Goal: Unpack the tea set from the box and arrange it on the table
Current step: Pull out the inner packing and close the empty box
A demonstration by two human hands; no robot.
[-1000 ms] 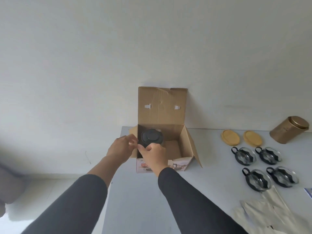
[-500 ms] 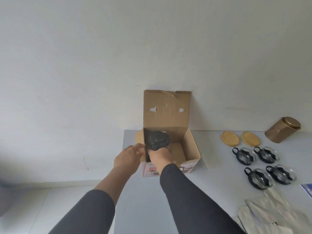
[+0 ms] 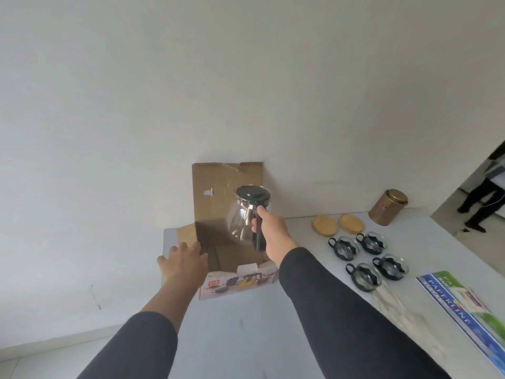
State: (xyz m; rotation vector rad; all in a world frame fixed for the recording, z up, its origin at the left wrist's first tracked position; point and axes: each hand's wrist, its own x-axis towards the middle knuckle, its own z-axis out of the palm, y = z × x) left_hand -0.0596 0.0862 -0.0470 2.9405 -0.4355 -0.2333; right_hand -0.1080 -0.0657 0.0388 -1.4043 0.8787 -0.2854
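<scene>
Plain white wall behind, pale grey bench (image 3: 246,324) pushed against it, doorway at far right with a person's legs partly visible. Cardboard box (image 3: 218,214) sits open at the bench's back left, lid flap up against the wall.

Glass teapot (image 3: 250,217) is up in the air over the box opening, clear of the rim, roughly upright, dark lid (image 3: 252,193) on top. Clear round body, metal band at the neck, dark handle (image 3: 258,231) running down the near side. Judged: thin glass, fragile, smooth and slippery on the belly, probably light since it looks empty. Handle is the right place to take it; lid may be loose, so keep it level and set down softly.

Right hand (image 3: 269,231) is wrapped round the handle, fingers curled, thumb up near the top of the grip. It carries the teapot alone.

Left hand (image 3: 184,259) has fingers spread fairly straight, resting on the box's near left wall at the rim, seemingly steadying it. Holds nothing.

Already out on the bench to the right: four glass cups (image 3: 366,254) with dark holders in a two-by-two group, two wooden coasters (image 3: 337,224) behind them, a gold tin (image 3: 388,210) further back. Crumpled white wrapping (image 3: 404,318) and a printed paper pack (image 3: 464,305) lie nearer the front edge.

Free bench space shows between box and cups, a likely landing spot.
</scene>
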